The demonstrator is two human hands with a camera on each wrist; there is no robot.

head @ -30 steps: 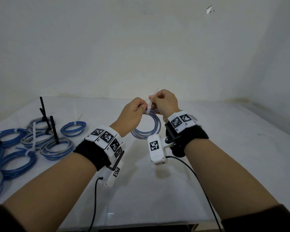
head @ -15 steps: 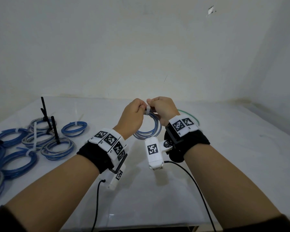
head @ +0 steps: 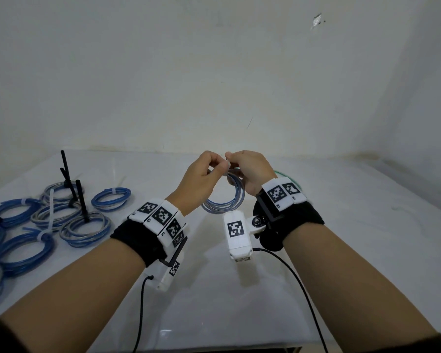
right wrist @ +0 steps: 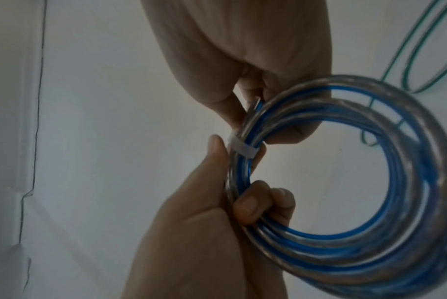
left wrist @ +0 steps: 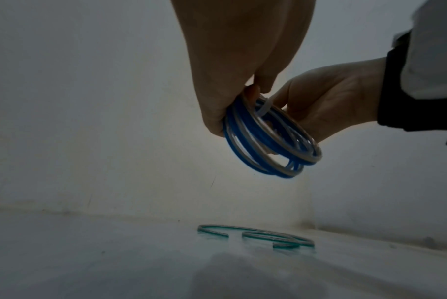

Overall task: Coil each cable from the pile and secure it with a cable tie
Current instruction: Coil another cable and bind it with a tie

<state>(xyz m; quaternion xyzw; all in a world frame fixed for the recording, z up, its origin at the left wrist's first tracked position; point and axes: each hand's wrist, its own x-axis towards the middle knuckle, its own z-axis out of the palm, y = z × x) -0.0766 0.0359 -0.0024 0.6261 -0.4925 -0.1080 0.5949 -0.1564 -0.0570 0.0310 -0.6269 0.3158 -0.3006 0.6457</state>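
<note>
Above the table (head: pixel 341 238), both hands (head: pixel 199 178) (head: pixel 251 169) grip the coil (head: pixel 227 200); the tie (right wrist: pixel 243 148), its tail upright a second ago, now sits cinched, so this coil looks secured.

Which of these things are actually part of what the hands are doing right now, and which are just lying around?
In use: left hand, right hand, blue coil, white tie.

Lying about: finished coils on the table, green cable, loose white tie.
</note>
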